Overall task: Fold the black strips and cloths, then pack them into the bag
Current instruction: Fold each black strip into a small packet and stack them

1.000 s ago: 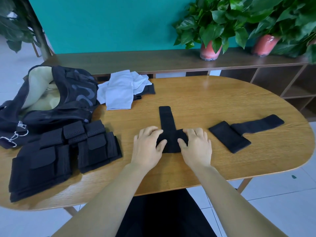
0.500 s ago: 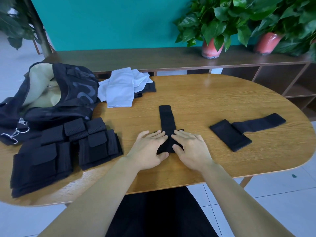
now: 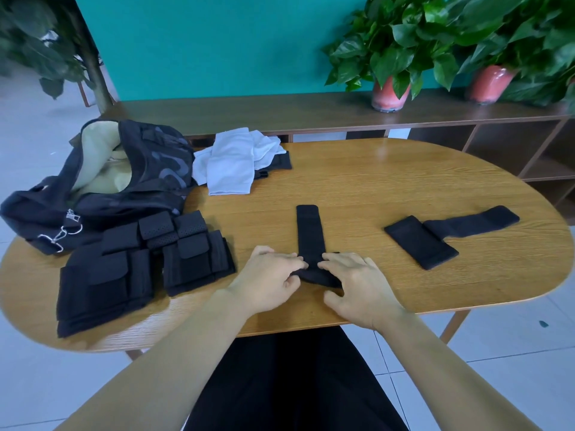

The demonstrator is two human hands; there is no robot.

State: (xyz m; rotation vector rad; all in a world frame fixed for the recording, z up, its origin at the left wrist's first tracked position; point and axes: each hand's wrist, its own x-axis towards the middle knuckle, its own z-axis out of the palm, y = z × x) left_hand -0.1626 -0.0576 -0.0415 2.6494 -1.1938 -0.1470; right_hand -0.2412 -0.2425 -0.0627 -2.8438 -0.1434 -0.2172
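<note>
An oval wooden tabletop (image 3: 389,188) is seen, with a black bag (image 3: 130,178) lying open at its far left. Black pouched cloths (image 3: 130,269) are stacked near the bag, and pale cloths (image 3: 233,160) are heaped at the far edge. A folded strip (image 3: 435,237) is laid to the right, well apart from the hands. At the near middle a black strip (image 3: 309,231) is stretched away from the person (its near end bunched). That end is pinched by the left hand (image 3: 267,281) and pressed by the right hand (image 3: 361,284), whose fingers (image 3: 334,259) are curled onto it.
</note>
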